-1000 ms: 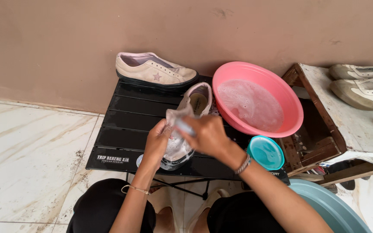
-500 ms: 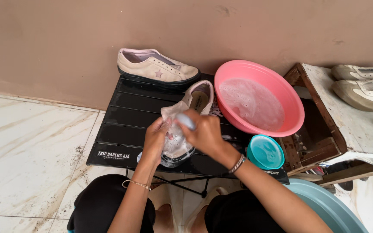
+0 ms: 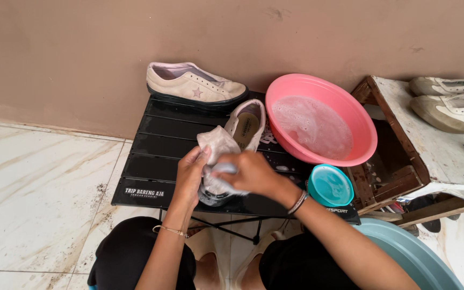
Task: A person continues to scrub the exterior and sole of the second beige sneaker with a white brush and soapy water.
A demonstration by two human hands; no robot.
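A beige low sneaker with a black sole lies on a black folding table, toe toward me. My left hand grips its left side near the toe, by the lifted tongue. My right hand is closed on a pale cloth pressed onto the shoe's toe. The toe itself is hidden under both hands. The matching sneaker rests on its sole at the table's far edge against the wall.
A pink basin of soapy water sits at the table's right end, a small teal bowl in front of it. A wooden crate to the right carries white sneakers. A large teal tub is at lower right.
My right hand has slid with the cloth toward the shoe's toe, nearer to me. My left hand kept its grip on the shoe.
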